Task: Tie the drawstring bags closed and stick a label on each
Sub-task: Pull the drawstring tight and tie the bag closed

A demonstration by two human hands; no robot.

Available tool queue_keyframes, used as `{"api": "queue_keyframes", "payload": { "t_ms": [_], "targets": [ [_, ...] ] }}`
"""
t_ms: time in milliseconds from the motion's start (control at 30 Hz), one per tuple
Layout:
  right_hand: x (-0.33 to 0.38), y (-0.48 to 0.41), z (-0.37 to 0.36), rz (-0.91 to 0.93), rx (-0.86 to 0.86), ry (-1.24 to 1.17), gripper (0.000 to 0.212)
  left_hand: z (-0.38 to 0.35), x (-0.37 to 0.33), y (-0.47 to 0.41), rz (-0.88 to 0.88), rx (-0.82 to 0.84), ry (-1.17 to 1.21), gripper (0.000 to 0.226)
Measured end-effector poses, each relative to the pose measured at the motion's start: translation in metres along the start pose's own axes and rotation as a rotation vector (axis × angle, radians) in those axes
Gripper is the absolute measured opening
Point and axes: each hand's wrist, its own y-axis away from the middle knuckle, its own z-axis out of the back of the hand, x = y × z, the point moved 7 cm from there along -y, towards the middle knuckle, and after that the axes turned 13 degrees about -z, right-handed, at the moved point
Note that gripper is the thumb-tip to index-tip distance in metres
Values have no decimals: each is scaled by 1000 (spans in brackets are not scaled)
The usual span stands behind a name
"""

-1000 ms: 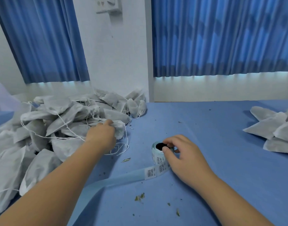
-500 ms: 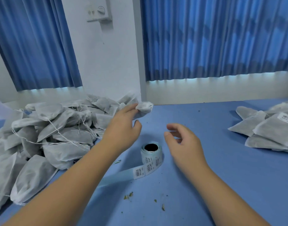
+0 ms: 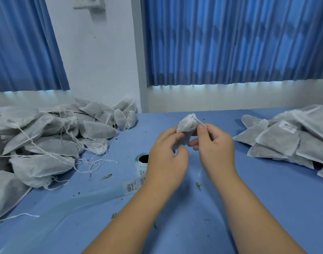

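Hands meet above the middle of the bench (image 3: 267,198), whereas the earlier frame shows the right one apart and bare. Our left hand (image 3: 166,158) curls its fingers round one bag (image 3: 187,123); our right hand (image 3: 215,149) pinches its drawstring (image 3: 200,122). We count one label roll (image 3: 141,161) and two heaps: the left pile (image 3: 47,136) and the right pile (image 3: 285,138) at the bench's edges.

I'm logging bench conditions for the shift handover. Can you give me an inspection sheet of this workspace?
Surface: blue tabletop, lightly littered.
Job's things: one bag held up; pile of bags at left, strings loose; stack at right, one label visible; label roll standing, strip trailing.
Clutter: dried plant crumbs.
Hands: left hand grips the bag; right hand pinches its drawstring.
Cables: nothing seen.
Surroundings: blue curtains, white wall.
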Motion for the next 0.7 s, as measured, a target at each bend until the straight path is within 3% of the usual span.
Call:
{"api": "queue_keyframes", "payload": {
  "t_ms": [100, 200, 333, 467, 600, 700],
  "targets": [
    [-10, -6, -5, -101, 169, 56, 32, 2, 14, 12, 159, -48, 67, 37],
    [-13, -6, -10, -208, 326, -20, 34, 6, 19, 22, 211, -47, 54, 33],
    [-4, -1, -14, -183, 407, 15, 37, 9, 12, 21, 98, -22, -79, 24],
    [5, 7, -10, -173, 504, 103, 23, 15, -5, 16, -103, -28, -302, 42],
    [13, 15, 8, -84, 527, 269, 25, 7, -13, 19, -155, 44, -173, 53],
    [17, 21, 18, -55, 567, 265, 25, -7, -22, 24, -252, 131, -154, 48]
  ]
}}
